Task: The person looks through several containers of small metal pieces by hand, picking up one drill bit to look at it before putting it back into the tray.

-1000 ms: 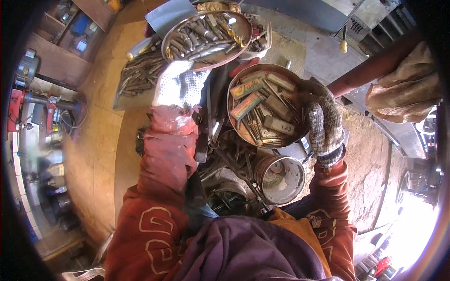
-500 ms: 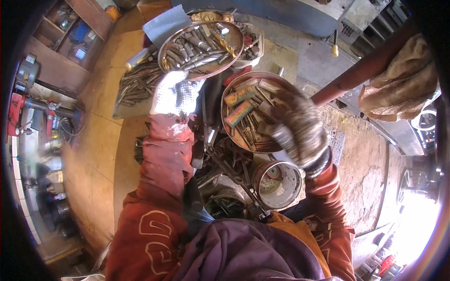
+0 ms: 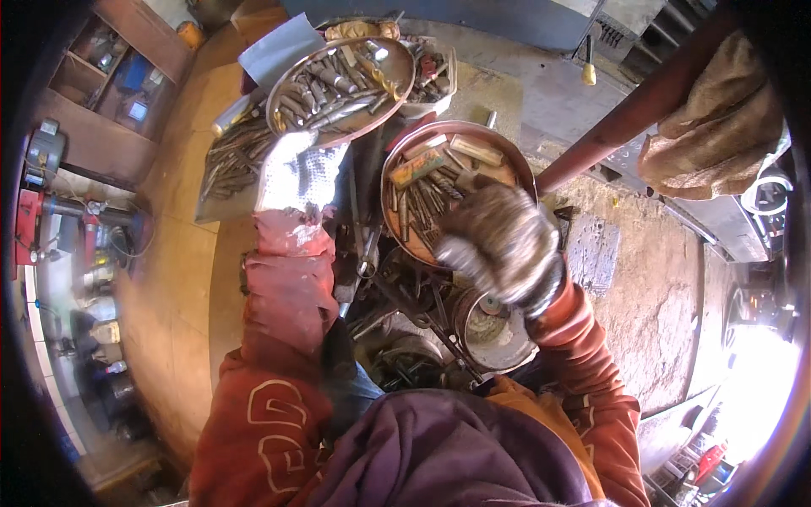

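Two round metal trays sit ahead of you, each heaped with drill bits. Your left hand (image 3: 297, 173), in a white dotted glove, grips the near rim of the far tray (image 3: 291, 78), fingers closed on it. Your right hand (image 3: 498, 241), gloved in grey, hovers blurred over the nearer tray (image 3: 515, 165); you can't tell its spread. One yellow-green flat box (image 3: 416, 167) lies in that nearer tray.

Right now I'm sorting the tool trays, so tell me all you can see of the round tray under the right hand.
The round tray is a shallow, rusty-brown metal dish with a raised rim, lying roughly level among cluttered metal parts. It holds loose drill bits and a few flat oblong packets. The gloved right hand is over its near edge, blurred, so any grip is unclear. A second, similar tray sits beyond it.
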`<state>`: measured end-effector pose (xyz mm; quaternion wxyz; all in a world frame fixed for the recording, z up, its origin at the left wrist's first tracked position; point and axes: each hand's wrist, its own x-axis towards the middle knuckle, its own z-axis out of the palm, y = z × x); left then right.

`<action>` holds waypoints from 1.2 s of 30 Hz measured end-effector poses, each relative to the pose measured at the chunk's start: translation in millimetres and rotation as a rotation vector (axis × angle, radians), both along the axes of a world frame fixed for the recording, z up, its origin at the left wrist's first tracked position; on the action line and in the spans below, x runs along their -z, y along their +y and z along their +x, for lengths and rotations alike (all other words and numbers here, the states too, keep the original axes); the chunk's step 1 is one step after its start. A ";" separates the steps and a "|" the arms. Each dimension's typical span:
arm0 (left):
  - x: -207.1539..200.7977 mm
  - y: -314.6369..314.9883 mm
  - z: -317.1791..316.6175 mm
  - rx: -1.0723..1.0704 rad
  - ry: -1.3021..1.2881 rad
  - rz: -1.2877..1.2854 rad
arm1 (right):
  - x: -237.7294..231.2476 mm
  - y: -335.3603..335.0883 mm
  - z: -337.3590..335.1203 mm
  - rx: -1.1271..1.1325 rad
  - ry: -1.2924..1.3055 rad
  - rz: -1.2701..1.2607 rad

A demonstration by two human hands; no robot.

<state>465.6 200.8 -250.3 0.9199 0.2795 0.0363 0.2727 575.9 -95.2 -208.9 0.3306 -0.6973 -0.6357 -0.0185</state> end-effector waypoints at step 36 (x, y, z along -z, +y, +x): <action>30.3 30.0 -3.3 -0.104 0.038 0.071 | 5.1 -39.9 49.3 0.306 0.358 0.151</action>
